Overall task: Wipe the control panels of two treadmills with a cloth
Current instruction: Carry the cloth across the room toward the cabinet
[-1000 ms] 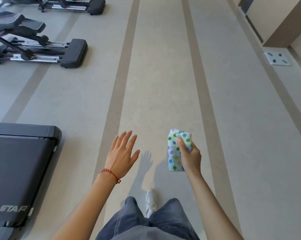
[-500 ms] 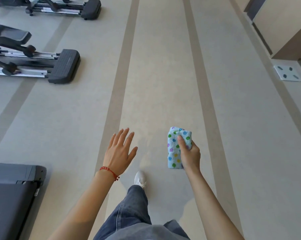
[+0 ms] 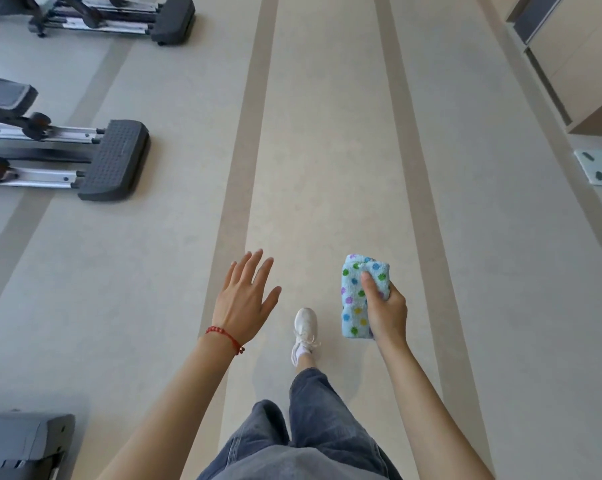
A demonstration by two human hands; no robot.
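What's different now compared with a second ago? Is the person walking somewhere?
Yes, walking forward: the treadmill has slid down to the lower left corner, the elliptical machine has come nearer, and a white shoe has stepped ahead. Unchanged: the right hand grips the folded dotted cloth, and the left hand stays open and empty.

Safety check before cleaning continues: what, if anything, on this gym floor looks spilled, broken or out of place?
Nothing stands out. The floor shows no spill or debris. The folded dotted cloth sits in the right hand; the left hand is held open, holding nothing. The machines at left stand apparently intact.
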